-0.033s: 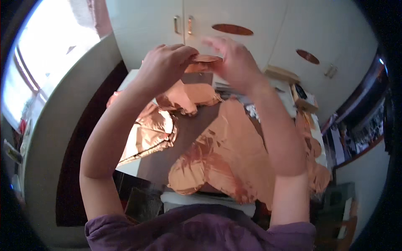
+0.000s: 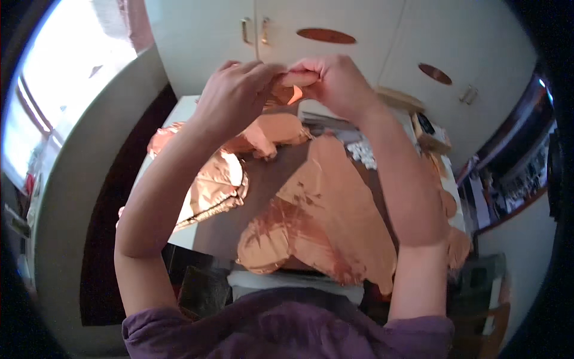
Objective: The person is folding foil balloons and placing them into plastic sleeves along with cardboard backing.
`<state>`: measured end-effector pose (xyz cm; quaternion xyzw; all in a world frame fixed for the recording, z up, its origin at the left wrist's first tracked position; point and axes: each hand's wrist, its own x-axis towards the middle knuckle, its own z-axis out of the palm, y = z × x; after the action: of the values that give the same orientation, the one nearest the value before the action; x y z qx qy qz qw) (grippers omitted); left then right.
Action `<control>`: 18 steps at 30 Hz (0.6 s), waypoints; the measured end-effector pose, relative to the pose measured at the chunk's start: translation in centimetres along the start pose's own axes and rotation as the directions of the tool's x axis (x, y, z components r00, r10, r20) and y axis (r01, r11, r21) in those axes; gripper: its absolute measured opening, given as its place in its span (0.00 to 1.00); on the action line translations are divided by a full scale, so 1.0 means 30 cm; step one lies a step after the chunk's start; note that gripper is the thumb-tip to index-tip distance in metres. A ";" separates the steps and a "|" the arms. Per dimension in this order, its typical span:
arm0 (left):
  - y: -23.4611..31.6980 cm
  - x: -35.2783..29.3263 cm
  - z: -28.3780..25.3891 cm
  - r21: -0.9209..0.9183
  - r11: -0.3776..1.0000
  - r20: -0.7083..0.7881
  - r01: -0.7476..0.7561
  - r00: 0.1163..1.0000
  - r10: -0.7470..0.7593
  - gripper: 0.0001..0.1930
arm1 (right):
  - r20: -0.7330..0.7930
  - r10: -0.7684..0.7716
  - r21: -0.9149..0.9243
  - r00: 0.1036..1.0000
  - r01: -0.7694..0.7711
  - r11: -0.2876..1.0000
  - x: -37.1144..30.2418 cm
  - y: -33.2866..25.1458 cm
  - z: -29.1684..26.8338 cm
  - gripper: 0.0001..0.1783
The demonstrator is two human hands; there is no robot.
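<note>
Both hands are raised over the far side of the table. My left hand is closed around the near-left edge of a copper-coloured foil balloon, its fingers curled. My right hand pinches the same balloon's right end, thumb and fingers pressed together. A bright orange flap hangs from it between the hands; its lower part is partly hidden by my left hand. Below lie more flat copper foil balloons: a large one in the middle, a shiny crumpled one under my left forearm, and another behind.
A heap of small white pieces lies beside my right forearm. Behind it stands an open cardboard box with a dark thing in it. More copper foil hangs over the table's right edge. White cupboard doors close off the back.
My right hand's fingers, spread and blurred before, have closed on the foil balloon's end. An orange flap now shows beneath it. The whole view has shifted slightly.
</note>
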<state>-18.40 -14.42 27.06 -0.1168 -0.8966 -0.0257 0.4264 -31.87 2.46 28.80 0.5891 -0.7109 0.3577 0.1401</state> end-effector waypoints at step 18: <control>0.431 -0.686 0.351 -0.480 0.873 0.551 0.083 0.803 0.227 0.32 | 0.184 -0.111 -0.471 0.977 0.187 0.862 -0.796 -0.292 -0.299 0.10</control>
<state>-10.88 -4.18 3.83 -0.2564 -0.9433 -0.1933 0.0837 -19.27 25.67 23.32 0.6136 -0.7386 0.1104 0.2567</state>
